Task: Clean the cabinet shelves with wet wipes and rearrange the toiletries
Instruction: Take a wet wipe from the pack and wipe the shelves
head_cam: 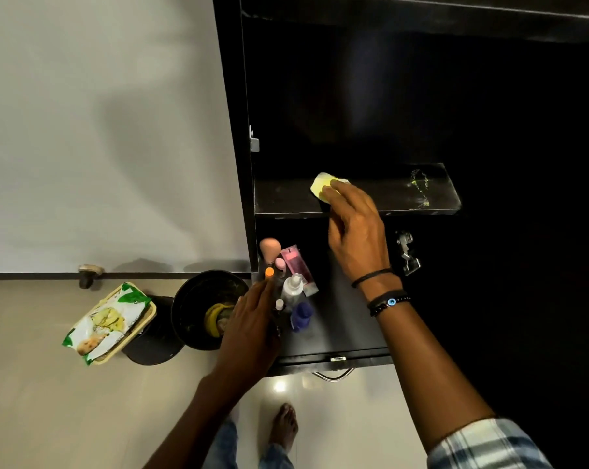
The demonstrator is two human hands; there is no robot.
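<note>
head view: our right hand (354,231) presses flat fingers on the yellow wet wipe (322,186) at the left of the shelf (388,201); the green smear (420,189) lies rightward along it. our left hand (249,326) reaches the toiletries (295,282) below, grip unclear.

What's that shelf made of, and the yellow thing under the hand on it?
The shelf looks like black laminated board, matte, with pale dusty smears. The yellow thing under the right hand seems a soft folded wet wipe, probably non-woven cloth; its rounded edge looks limp.
</note>
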